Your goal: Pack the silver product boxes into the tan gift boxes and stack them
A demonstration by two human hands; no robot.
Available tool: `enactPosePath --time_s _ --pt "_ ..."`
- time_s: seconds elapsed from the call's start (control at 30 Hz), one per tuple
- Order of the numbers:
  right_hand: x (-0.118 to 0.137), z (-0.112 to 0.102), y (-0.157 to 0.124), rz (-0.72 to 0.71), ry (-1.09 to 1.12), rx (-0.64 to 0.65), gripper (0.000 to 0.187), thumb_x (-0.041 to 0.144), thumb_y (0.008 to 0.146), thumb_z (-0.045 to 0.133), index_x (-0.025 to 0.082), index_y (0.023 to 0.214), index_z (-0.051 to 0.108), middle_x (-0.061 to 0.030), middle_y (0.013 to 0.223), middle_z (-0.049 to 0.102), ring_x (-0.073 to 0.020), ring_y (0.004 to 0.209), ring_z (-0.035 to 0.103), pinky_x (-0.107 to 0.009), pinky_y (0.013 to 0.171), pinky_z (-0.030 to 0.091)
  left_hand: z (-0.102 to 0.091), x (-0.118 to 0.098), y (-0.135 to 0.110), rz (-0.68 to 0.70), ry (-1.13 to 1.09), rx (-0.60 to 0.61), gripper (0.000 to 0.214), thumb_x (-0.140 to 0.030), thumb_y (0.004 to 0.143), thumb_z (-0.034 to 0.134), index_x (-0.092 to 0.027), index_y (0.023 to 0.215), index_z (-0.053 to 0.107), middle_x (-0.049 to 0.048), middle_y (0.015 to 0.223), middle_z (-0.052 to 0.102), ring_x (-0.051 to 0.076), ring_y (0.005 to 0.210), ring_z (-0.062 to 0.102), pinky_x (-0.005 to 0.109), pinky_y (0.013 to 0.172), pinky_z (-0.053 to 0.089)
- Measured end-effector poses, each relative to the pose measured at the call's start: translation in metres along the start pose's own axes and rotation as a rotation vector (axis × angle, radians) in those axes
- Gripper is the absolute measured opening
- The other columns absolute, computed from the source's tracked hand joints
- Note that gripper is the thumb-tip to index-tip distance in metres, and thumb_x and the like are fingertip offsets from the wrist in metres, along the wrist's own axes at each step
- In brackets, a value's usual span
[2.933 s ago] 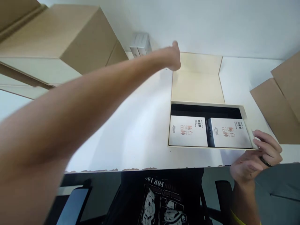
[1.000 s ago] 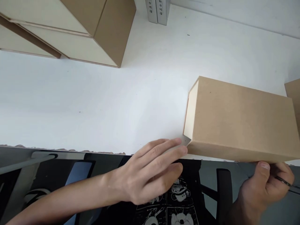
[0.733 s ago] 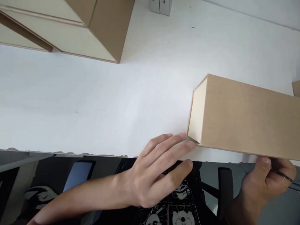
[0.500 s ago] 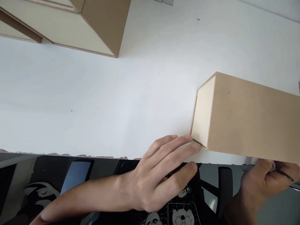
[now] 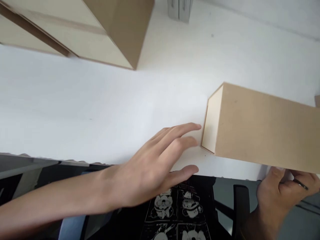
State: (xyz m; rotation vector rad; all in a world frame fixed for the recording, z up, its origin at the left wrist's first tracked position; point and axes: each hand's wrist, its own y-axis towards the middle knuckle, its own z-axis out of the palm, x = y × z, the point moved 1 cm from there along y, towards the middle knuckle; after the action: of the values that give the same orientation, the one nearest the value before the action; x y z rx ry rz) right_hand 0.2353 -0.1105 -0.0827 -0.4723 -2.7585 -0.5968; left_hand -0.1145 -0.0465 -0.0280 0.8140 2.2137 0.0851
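A brown cardboard box point(image 5: 265, 126) with a cream end panel point(image 5: 212, 121) lies on the white table at the right, its right end cut off by the frame. My left hand point(image 5: 152, 163) is open just left of that panel. Its fingers are spread and bent toward the box, with a small gap between them and it. At the box's near side, by the table edge, is my right hand point(image 5: 285, 188), with a ring on one finger. Its fingers are curled and the box hides the fingertips, so I cannot see what they hold.
More brown and cream boxes point(image 5: 120, 36) stand at the upper left. Grey metal pieces point(image 5: 178, 10) lie at the top of the white table point(image 5: 87, 100). Along its near side runs a rough edge. A chair armrest point(image 5: 241, 200) shows below.
My left hand has come off the box's lower left corner and shifted slightly left. My right hand stays at the near side. The whole view has shifted a little.
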Motion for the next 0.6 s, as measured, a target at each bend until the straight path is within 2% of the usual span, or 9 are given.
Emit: enactPosePath --time_s 0.07,0.13,0.2,0.27,0.33,0.4,0.5,0.53,0.6 --pt "0.001 -0.004 0.004 -0.001 -0.011 -0.06 0.051 0.064 0.096 0.051 0.021 0.122 0.059 -0.0236 0.131 0.053 -0.0461 0.148 0.037 -0.065 0.126 0.031 0.0 0.015 0.016 -0.038 -0.082 0.044 0.062 -0.036 0.093 0.078 -0.019 0.14 0.042 0.0233 0.156 0.051 0.032 0.142 0.059 0.052 0.111 0.06" --pt "0.004 -0.007 0.01 0.041 0.01 0.0 0.054 0.068 0.096 0.048 0.021 0.116 0.063 -0.0266 0.131 0.057 -0.0476 0.152 0.035 -0.066 0.129 0.026 0.004 0.032 0.038 -0.062 -0.19 0.1 0.106 -0.05 0.077 0.09 -0.022 0.154 0.023 0.0289 0.166 0.034 0.042 0.15 0.049 0.061 0.115 0.055" --pt "0.009 -0.008 0.016 0.14 0.068 0.092 0.066 0.073 0.095 0.045 0.017 0.124 0.063 -0.0284 0.143 0.054 -0.047 0.155 0.031 -0.066 0.129 0.026 0.009 0.049 0.061 -0.063 -0.284 0.195 0.133 -0.056 0.064 0.096 -0.023 0.159 0.008 0.0321 0.172 0.013 0.049 0.159 0.03 0.069 0.12 0.046" --pt "0.017 -0.012 0.021 0.291 0.13 0.193 0.081 0.077 0.094 0.044 0.012 0.14 0.057 -0.0276 0.15 0.052 -0.049 0.151 0.038 -0.069 0.123 0.034 0.014 0.061 0.079 -0.024 -0.346 0.25 0.147 -0.058 0.052 0.1 -0.024 0.158 0.003 0.0321 0.173 0.006 0.052 0.162 0.014 0.074 0.124 0.035" --pt "0.029 -0.017 0.024 0.439 0.187 0.283 0.089 0.078 0.093 0.043 0.014 0.154 0.048 -0.0238 0.153 0.053 -0.0505 0.143 0.048 -0.071 0.115 0.041 0.02 0.065 0.09 0.044 -0.379 0.263 0.147 -0.056 0.05 0.1 -0.026 0.156 0.003 0.0297 0.17 0.013 0.051 0.162 0.017 0.073 0.125 0.033" --pt "0.041 -0.024 0.024 0.508 0.244 0.31 0.087 0.077 0.094 0.043 0.022 0.161 0.042 -0.0192 0.154 0.054 -0.05 0.14 0.052 -0.072 0.113 0.042 0.025 0.064 0.093 0.109 -0.394 0.24 0.139 -0.053 0.052 0.1 -0.028 0.153 0.007 0.0259 0.162 0.026 0.047 0.155 0.032 0.069 0.122 0.04" --pt "0.048 -0.029 0.02 0.523 0.247 0.275 0.079 0.075 0.095 0.044 0.029 0.159 0.042 -0.015 0.152 0.058 -0.0488 0.139 0.054 -0.072 0.112 0.043 0.032 0.059 0.091 0.139 -0.366 0.191 0.133 -0.051 0.047 0.099 -0.029 0.147 0.013 0.0218 0.149 0.033 0.046 0.143 0.042 0.067 0.114 0.047" --pt "0.045 -0.028 0.017 0.522 0.22 0.271 0.078 0.075 0.095 0.044 0.028 0.157 0.045 -0.0156 0.148 0.061 -0.05 0.135 0.056 -0.073 0.109 0.045 0.035 0.058 0.089 0.134 -0.347 0.179 0.131 -0.051 0.045 0.098 -0.029 0.145 0.016 0.0211 0.147 0.033 0.046 0.14 0.042 0.066 0.111 0.048" --pt "0.034 -0.025 0.008 0.433 0.206 0.255 0.077 0.074 0.093 0.047 0.024 0.152 0.049 -0.0205 0.137 0.066 -0.0535 0.123 0.062 -0.076 0.097 0.05 0.039 0.056 0.083 0.131 -0.311 0.159 0.129 -0.05 0.043 0.097 -0.027 0.144 0.02 0.0203 0.142 0.033 0.045 0.136 0.044 0.064 0.107 0.052"
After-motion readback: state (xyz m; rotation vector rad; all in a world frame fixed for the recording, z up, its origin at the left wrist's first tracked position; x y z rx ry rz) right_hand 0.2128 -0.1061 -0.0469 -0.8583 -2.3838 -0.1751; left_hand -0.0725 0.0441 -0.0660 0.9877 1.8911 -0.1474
